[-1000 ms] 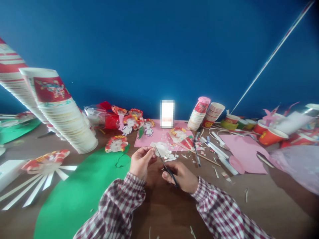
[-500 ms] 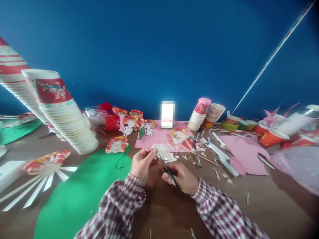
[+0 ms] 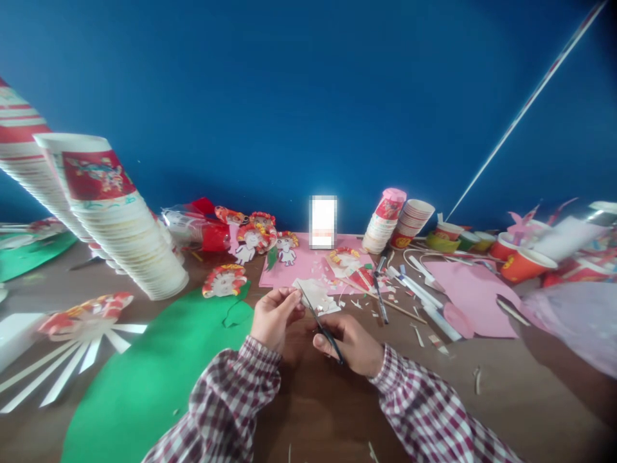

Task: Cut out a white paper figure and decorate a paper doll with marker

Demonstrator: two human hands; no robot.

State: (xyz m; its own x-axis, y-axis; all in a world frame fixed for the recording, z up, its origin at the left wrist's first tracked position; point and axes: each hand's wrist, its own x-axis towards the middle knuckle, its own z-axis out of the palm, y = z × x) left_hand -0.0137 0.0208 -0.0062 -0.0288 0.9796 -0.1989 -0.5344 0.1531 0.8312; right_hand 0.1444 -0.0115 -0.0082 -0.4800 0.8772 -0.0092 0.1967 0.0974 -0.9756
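Wearing checked sleeves over brown table. Grasping black scissors in right hand, with blades angled away toward left fingertips; cannot tell if touching. Pinching thumb to finger with left hand, on something too small to make out. Showing green paper left of left hand, with red-yellow cutout at far end. Just beyond both hands, showing crumpled white paper. Beyond right hand, noting pen and, farther right, pink paper. Past left hand, noting small white figure on pink sheet. Well left of left hand, showing tall leaning cup stack. Beyond right hand, showing shorter cup stack. Behind everything, showing blue wall.
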